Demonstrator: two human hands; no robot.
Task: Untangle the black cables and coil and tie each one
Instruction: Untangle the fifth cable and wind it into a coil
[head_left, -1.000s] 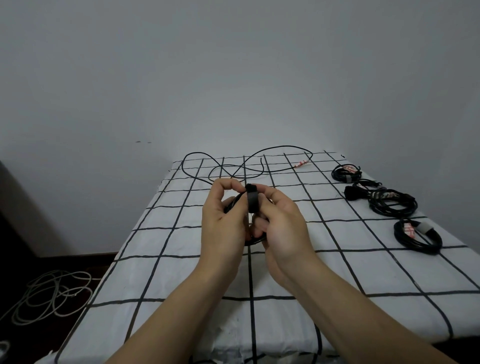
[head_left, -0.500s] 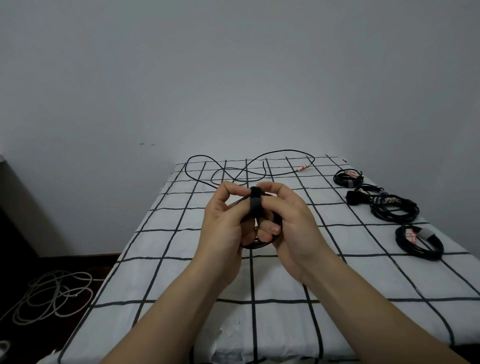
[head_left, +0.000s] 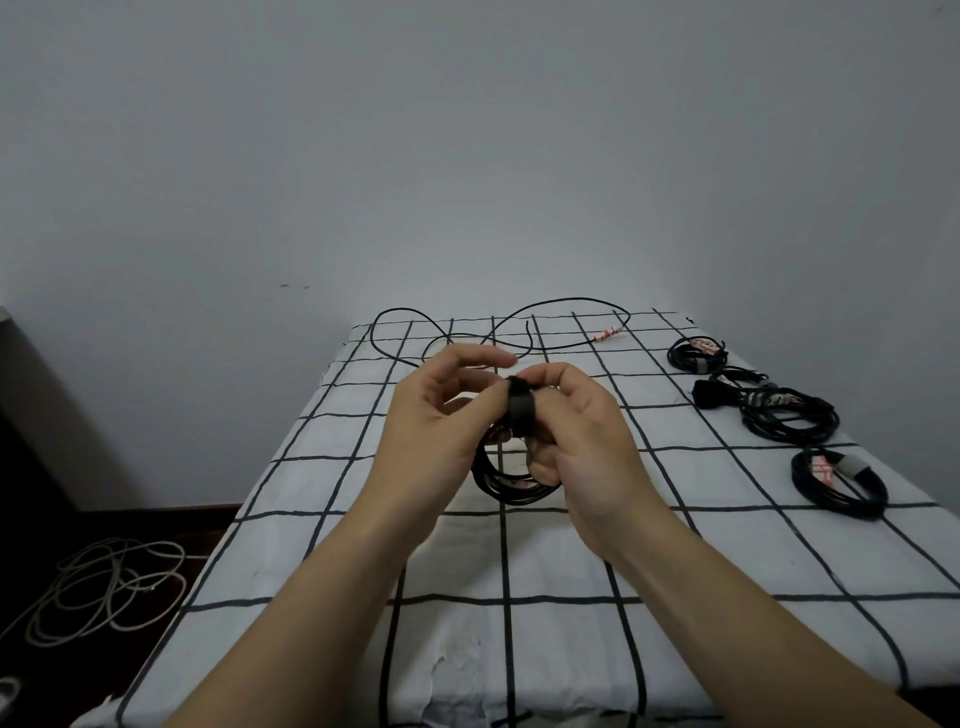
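Observation:
Above the middle of the table I hold a small coil of black cable (head_left: 511, 486) with a wide black strap (head_left: 520, 413) wrapped round its top. My right hand (head_left: 582, 441) grips the coil and strap, fingers curled round them. My left hand (head_left: 441, 421) pinches the strap's left side with the thumb, its fingers arched above. A loose black cable (head_left: 498, 325) lies in wide loops at the far end of the table. Three tied black coils lie along the right side: one far (head_left: 693, 353), one in the middle (head_left: 784, 415), one near (head_left: 839, 480).
The table wears a white cloth with a black grid (head_left: 519, 571). A small red-and-white tie (head_left: 605, 334) lies at the far edge by the loose cable. A pale tangle of cable (head_left: 104, 587) lies on the dark floor at left. A plain wall stands behind.
The coil has dropped lower between my hands so more of it shows. My left fingers have lifted off and spread above the strap. The view tilted slightly.

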